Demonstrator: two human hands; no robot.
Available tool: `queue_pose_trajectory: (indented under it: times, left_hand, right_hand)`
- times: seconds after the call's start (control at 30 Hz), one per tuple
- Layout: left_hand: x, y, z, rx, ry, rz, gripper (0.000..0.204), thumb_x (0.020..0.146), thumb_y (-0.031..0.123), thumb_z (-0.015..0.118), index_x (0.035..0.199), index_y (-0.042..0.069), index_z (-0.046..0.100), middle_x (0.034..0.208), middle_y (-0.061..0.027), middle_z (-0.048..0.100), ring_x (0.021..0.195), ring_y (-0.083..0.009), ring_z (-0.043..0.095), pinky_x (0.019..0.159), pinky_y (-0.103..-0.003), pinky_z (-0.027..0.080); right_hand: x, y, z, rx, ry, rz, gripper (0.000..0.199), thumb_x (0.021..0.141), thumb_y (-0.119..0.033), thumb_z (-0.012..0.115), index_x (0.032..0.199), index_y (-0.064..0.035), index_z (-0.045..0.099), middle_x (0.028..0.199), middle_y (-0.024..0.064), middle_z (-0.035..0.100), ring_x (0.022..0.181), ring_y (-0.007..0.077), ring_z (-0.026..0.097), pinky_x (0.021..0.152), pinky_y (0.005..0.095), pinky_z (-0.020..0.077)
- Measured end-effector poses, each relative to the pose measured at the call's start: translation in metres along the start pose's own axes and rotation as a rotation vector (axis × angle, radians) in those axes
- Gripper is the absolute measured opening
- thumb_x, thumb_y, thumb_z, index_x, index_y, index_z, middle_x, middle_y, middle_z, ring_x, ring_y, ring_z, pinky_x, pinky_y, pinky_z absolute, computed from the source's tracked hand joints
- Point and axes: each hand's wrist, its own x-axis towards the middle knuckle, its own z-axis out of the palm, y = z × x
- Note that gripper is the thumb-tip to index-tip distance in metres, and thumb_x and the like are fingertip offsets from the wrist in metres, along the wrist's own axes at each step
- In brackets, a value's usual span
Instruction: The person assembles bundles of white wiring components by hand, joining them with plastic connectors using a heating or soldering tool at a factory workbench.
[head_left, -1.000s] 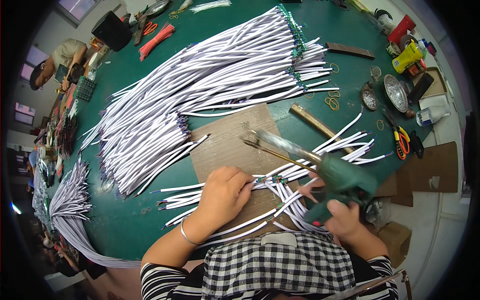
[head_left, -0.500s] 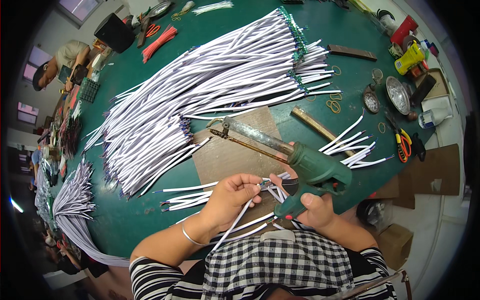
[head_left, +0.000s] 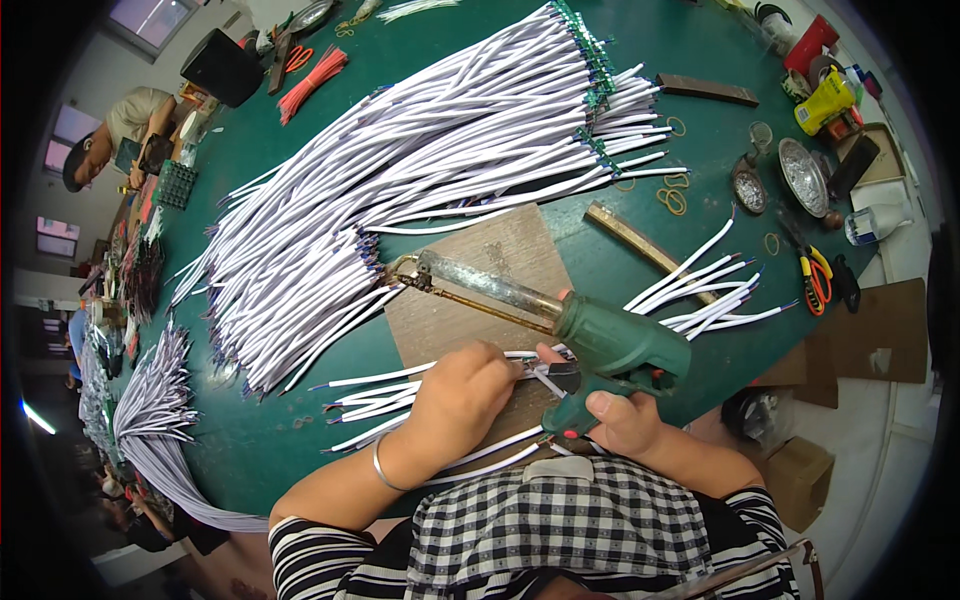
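Observation:
My right hand (head_left: 625,420) grips a green soldering gun (head_left: 620,345) by its handle, thumb on the near side. The gun's long metal barrel points left, and its bent tip is over the edge of a brown board (head_left: 480,262). My left hand (head_left: 465,390), its back turned up, has its fingers closed at a white cable (head_left: 545,378) near the gun's black trigger. The fingertips and the pinched cable end are partly hidden. More loose white cables (head_left: 372,402) lie under and beside both hands.
A large heap of white cables (head_left: 400,170) covers the green table. Another bundle (head_left: 160,400) hangs at the left edge. Right are a metal bar (head_left: 640,245), metal dishes (head_left: 802,172), orange-handled pliers (head_left: 815,280) and a yellow bottle (head_left: 825,105). A person (head_left: 130,125) sits far left.
My left hand has rolled over, so its back faces up and the cable length below it no longer shows. The soldering gun has shifted slightly left and down with my right hand.

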Motion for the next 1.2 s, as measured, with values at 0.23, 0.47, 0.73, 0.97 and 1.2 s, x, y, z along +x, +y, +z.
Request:
queue_pose_trajectory:
  times: [0.23, 0.47, 0.73, 0.97, 1.2]
  left_hand:
    - [-0.006, -0.002, -0.002, 0.327, -0.113, 0.177, 0.022, 0.073, 0.008, 0.058, 0.094, 0.004, 0.062, 0.087, -0.0073, 0.059, 0.067, -0.0218, 0.056, 0.057, -0.032, 0.047]
    - [-0.007, -0.004, -0.006, 0.317, -0.134, 0.196, 0.021, 0.074, 0.009, 0.057, 0.094, 0.004, 0.062, 0.088, -0.0075, 0.059, 0.068, -0.0208, 0.056, 0.057, -0.031, 0.047]
    - [-0.003, -0.005, -0.008, 0.359, -0.184, 0.232, 0.023, 0.073, 0.009, 0.057, 0.095, 0.003, 0.061, 0.085, -0.0069, 0.057, 0.066, -0.0204, 0.056, 0.057, -0.03, 0.047]
    - [-0.002, -0.003, -0.009, 0.372, -0.205, 0.247, 0.023, 0.073, 0.01, 0.057, 0.094, 0.002, 0.061, 0.082, -0.0073, 0.055, 0.065, -0.0207, 0.055, 0.056, -0.03, 0.047]
    - [0.0, -0.004, -0.01, 0.392, -0.227, 0.283, 0.023, 0.073, 0.01, 0.057, 0.093, 0.0, 0.06, 0.08, -0.0076, 0.054, 0.064, -0.0204, 0.055, 0.055, -0.03, 0.046]
  right_hand:
    - [-0.014, -0.024, 0.004, 0.047, 0.074, 0.16, 0.075, 0.078, -0.02, 0.058, 0.141, -0.0032, 0.021, 0.143, 0.0171, 0.028, 0.132, 0.0256, 0.033, 0.107, 0.0458, 0.0294]
    - [-0.083, -0.068, -0.029, -0.832, -0.045, 0.17, 0.042, 0.083, -0.022, 0.057, 0.116, 0.0009, 0.047, 0.098, 0.0121, 0.062, 0.085, 0.0212, 0.062, 0.08, 0.034, 0.0473]
    - [-0.098, -0.065, -0.012, -1.033, 0.066, 0.15, 0.023, 0.08, -0.011, 0.063, 0.1, -0.0019, 0.061, 0.099, 0.0108, 0.062, 0.086, 0.0237, 0.058, 0.086, 0.0372, 0.0415]
    - [-0.095, -0.063, -0.011, -1.126, 0.04, 0.091, 0.023, 0.077, -0.011, 0.064, 0.099, -0.004, 0.064, 0.105, 0.0105, 0.062, 0.104, 0.0287, 0.051, 0.089, 0.0383, 0.0396]
    - [-0.09, -0.064, -0.009, -1.076, 0.101, 0.108, 0.022, 0.075, -0.012, 0.065, 0.097, -0.0049, 0.065, 0.103, 0.0109, 0.063, 0.1, 0.0287, 0.055, 0.085, 0.0382, 0.0432]
